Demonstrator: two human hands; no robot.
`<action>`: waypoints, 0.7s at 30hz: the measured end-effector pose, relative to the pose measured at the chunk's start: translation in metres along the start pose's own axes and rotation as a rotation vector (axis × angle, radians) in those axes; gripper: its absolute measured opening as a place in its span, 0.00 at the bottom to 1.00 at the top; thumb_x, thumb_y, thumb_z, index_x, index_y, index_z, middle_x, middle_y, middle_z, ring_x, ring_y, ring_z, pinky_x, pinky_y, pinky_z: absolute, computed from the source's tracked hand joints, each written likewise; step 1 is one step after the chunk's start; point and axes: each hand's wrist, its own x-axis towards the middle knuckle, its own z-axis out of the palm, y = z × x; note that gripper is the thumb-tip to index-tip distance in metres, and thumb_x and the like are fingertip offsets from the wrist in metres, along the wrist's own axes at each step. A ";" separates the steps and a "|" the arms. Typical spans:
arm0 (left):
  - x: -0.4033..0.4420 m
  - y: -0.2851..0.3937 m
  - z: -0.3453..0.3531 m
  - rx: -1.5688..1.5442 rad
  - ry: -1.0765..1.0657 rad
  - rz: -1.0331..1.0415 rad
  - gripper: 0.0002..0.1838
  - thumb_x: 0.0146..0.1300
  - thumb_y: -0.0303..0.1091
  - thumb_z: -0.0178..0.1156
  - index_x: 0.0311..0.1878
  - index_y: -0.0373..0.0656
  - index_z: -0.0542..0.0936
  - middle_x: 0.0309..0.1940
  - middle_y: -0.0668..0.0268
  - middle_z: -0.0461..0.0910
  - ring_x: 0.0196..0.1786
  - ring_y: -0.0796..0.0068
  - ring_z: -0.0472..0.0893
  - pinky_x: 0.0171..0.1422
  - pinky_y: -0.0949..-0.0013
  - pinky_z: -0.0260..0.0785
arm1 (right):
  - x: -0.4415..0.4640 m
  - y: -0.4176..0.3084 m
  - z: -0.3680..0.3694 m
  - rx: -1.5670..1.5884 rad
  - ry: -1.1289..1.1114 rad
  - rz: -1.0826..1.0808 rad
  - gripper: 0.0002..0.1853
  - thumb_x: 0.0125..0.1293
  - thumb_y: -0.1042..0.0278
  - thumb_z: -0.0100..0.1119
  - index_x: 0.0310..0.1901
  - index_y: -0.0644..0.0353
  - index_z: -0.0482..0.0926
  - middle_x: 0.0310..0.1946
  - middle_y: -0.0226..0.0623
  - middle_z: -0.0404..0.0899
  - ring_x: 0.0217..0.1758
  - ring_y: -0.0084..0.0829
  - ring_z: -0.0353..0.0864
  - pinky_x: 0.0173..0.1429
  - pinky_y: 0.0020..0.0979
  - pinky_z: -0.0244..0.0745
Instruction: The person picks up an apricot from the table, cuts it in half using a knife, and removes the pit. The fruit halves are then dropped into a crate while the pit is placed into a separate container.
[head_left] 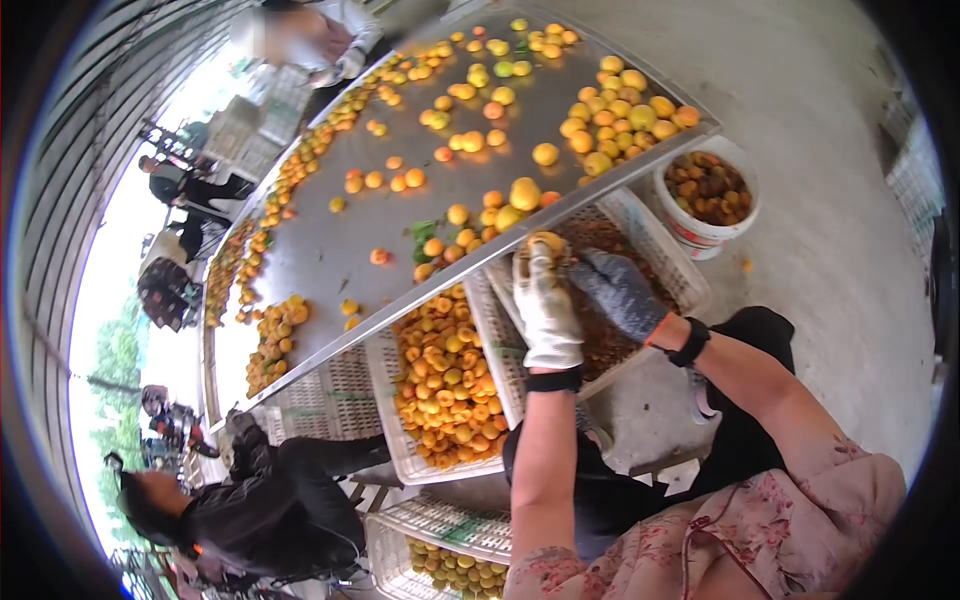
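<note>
My left hand [546,310], in a white glove with yellow-stained fingers, is closed around an apricot [547,241] at the near edge of the metal table [340,270]. Right beside it is my right hand [625,292], in a grey glove, its fingers bent in against the apricot. What those fingers grip, if anything, is hidden. Beneath both hands stands a white crate [655,235] with dark brown pits in it. To its left, another white crate [384,400] is full of halved apricots [447,385]. Whole apricots [520,195] lie on the table just beyond my hands.
A white bucket [705,235] of dark, browned fruit stands at the right. More apricots [620,112] are heaped at the table's right corner. A person in dark clothes [270,500] sits at the left, and another person [335,50] works across the table. A crate [440,525] holds greenish-yellow fruit.
</note>
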 end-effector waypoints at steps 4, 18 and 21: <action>0.002 -0.010 -0.011 -0.247 -0.010 -0.062 0.19 0.70 0.50 0.46 0.41 0.41 0.73 0.31 0.68 0.75 0.33 0.75 0.76 0.47 0.71 0.70 | -0.002 0.000 0.015 0.072 0.076 -0.082 0.15 0.64 0.59 0.55 0.42 0.63 0.79 0.33 0.49 0.80 0.37 0.47 0.79 0.39 0.39 0.73; -0.015 0.003 0.007 1.071 -0.082 0.647 0.10 0.62 0.32 0.55 0.43 0.37 0.76 0.34 0.53 0.78 0.38 0.53 0.76 0.47 0.58 0.68 | 0.014 0.001 -0.004 0.787 -0.028 0.306 0.08 0.66 0.60 0.54 0.39 0.52 0.78 0.32 0.24 0.76 0.35 0.19 0.74 0.39 0.23 0.72; -0.016 0.010 0.006 1.123 -0.081 0.646 0.10 0.61 0.31 0.55 0.44 0.38 0.75 0.33 0.54 0.77 0.38 0.51 0.76 0.45 0.57 0.67 | 0.019 -0.018 -0.010 0.990 -0.022 0.675 0.08 0.67 0.61 0.52 0.41 0.53 0.78 0.33 0.24 0.77 0.36 0.19 0.75 0.39 0.22 0.72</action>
